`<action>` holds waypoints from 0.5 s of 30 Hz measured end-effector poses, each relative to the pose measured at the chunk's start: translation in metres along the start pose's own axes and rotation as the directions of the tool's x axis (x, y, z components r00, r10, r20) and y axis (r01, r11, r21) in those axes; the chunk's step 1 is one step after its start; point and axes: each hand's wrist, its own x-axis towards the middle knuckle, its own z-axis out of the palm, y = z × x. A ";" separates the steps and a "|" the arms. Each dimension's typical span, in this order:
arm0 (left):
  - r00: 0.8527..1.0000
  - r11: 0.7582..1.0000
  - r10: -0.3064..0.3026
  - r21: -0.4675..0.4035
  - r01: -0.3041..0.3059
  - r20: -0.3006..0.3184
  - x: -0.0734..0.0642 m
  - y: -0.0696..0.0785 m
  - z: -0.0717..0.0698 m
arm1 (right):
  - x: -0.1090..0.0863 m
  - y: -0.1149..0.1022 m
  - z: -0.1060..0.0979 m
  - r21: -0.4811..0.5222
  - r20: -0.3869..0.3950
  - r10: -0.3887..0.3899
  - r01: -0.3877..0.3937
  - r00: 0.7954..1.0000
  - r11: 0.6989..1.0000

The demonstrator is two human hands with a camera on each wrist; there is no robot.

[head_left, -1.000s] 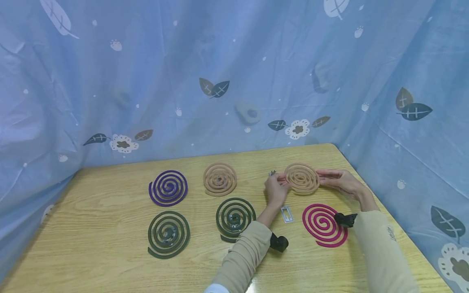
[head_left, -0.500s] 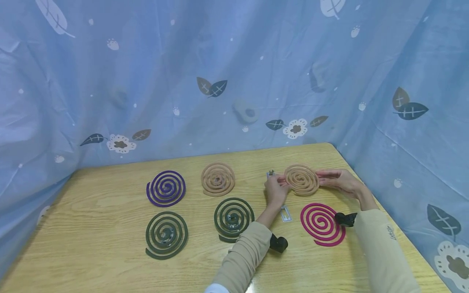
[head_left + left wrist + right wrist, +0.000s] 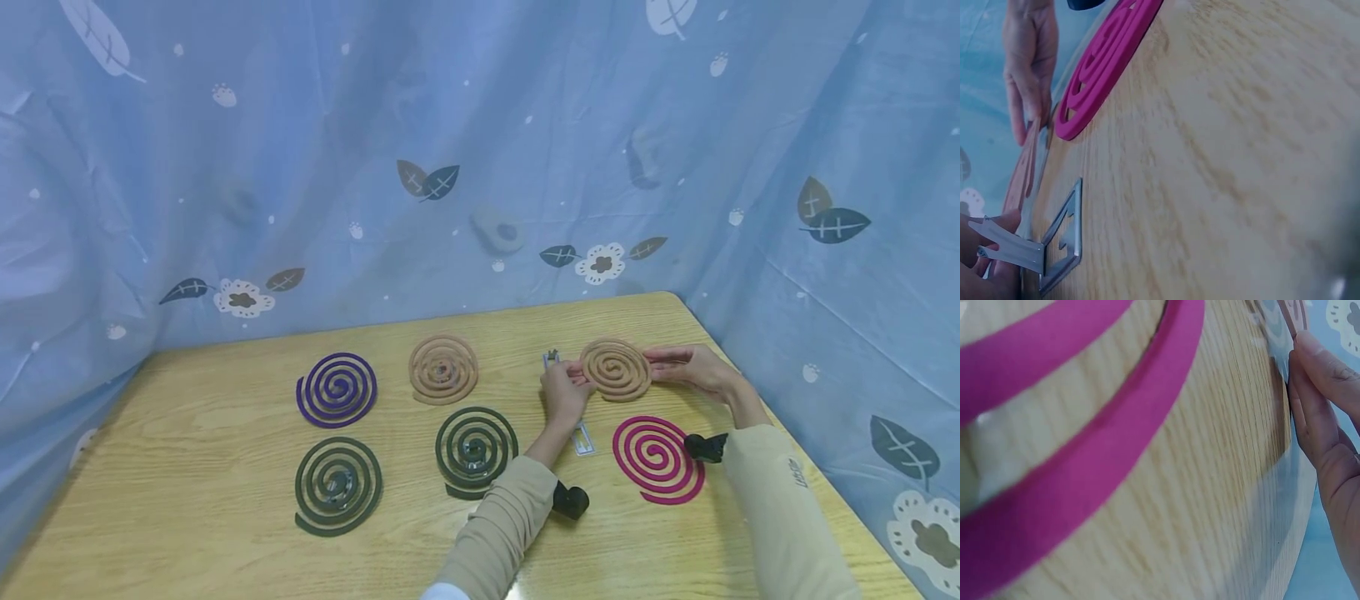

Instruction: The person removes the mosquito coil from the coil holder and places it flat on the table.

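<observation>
In the head view, a tan mosquito coil is held between both hands toward the back right. My left hand pinches its left edge, and my right hand pinches its right edge between thumb and fingers. The left wrist view shows the coil nearly edge-on, slightly off the table, with a bent metal coil stand in front of the left hand. Another metal stand sits just behind the left hand. In the right wrist view, the right hand's fingertips meet the coil's edge.
A magenta coil lies below the right hand. Further left are a second tan coil, a purple coil and two dark green coils. Blue patterned curtain borders the wooden table at the back and sides.
The whole scene shifts slightly left as the head view turns. Both hands keep hold of the tan coil, with its tilt changing a little.
</observation>
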 end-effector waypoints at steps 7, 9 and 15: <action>1.000 1.000 -0.006 -0.004 0.006 -0.008 0.000 -0.001 -0.001 | 0.000 -0.005 0.002 -0.003 0.017 0.008 -0.008 1.000 1.000; 1.000 1.000 -0.011 -0.007 0.011 -0.009 0.000 -0.001 0.000 | 0.000 -0.006 0.002 -0.007 0.018 0.014 -0.014 1.000 1.000; 1.000 0.999 -0.025 -0.022 0.024 -0.013 0.001 -0.001 0.002 | 0.001 -0.006 0.001 -0.029 0.018 0.031 -0.030 0.999 0.999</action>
